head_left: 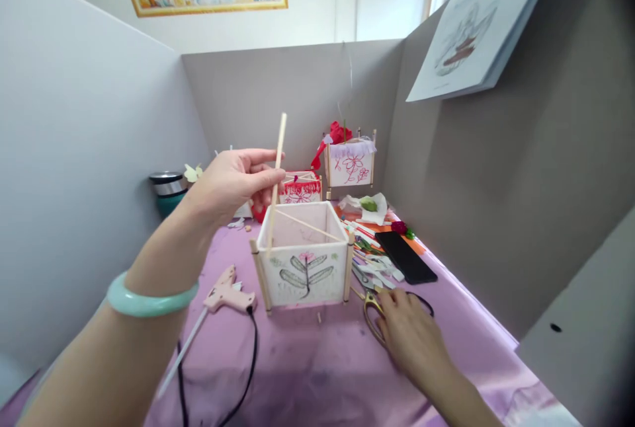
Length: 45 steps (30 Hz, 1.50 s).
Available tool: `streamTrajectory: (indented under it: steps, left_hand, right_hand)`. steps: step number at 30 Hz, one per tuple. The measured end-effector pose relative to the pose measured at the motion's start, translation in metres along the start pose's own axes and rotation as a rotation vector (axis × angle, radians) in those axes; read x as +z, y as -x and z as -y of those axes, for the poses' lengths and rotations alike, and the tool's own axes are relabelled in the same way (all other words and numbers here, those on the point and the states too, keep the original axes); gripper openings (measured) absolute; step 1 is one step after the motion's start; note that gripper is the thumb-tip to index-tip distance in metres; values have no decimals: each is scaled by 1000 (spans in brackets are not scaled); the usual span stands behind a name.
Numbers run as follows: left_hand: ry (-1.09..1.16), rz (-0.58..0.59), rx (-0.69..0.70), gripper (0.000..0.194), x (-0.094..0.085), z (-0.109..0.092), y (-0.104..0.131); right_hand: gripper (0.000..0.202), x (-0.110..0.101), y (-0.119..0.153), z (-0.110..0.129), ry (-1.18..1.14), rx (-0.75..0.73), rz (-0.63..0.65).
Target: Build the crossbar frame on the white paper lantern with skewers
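My left hand [243,179] pinches a thin wooden stick [280,139] between thumb and fingers. The stick stands nearly upright over the left side of a white box lantern [297,278] with a drawn plant and pink flower on its front. Wooden posts run down the lantern's corners, and another stick [310,225] lies diagonally across its open top. To the right, my right hand [409,328] rests on a pair of scissors [371,311] with gold handles, lying on the table. Its fingers are bent over the handles; how firmly they grip does not show.
A pink glue gun [231,291] with a black cord lies left of the lantern. A black phone [405,256], markers and paper scraps lie on the right. Behind stand a red-trimmed lantern [300,192], a lilac-trimmed lantern [351,166] and a teal cup [169,195]. Grey partitions [278,96] enclose the table.
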State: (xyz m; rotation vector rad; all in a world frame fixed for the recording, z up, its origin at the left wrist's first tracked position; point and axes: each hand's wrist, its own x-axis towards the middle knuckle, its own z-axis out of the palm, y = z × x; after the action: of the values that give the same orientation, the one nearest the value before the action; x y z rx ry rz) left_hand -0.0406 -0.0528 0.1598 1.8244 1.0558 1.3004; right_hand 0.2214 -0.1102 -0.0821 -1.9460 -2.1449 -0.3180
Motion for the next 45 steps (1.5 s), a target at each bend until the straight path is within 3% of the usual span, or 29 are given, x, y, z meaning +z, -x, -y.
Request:
streamTrajectory:
  steps: [4, 9, 14, 18, 23, 28, 34, 39, 45]
  left_hand:
    - [347, -177, -13, 17, 11, -2, 53]
    - [562, -367, -107, 20, 40, 29, 103]
    - [747, -557, -27, 20, 79, 55, 114]
    - [824, -529, -101, 22, 108, 61, 114]
    - [821, -530, -150, 24, 130, 67, 116]
    - [762, -546, -133, 24, 142, 68, 116]
    - [777, -555, -150, 23, 150, 68, 118]
    - [786, -568, -160, 21, 151, 70, 119]
    - [802, -565, -179, 23, 155, 68, 121]
  right_hand:
    - [24, -15, -8, -2, -83, 98, 135]
    - [36, -23, -5, -25, -619, 206, 153]
    - [57, -17, 32, -21, -1434, 284, -133]
    - [58, -14, 52, 2, -1755, 234, 15]
    - [60, -17, 45, 19, -1769, 53, -47]
    - [56, -20, 35, 27, -1744, 62, -78]
    - [49, -4, 31, 29, -1680, 173, -73]
    - [56, 2, 33, 25, -1724, 30, -78]
    - [57, -1, 36, 24, -1594, 35, -92]
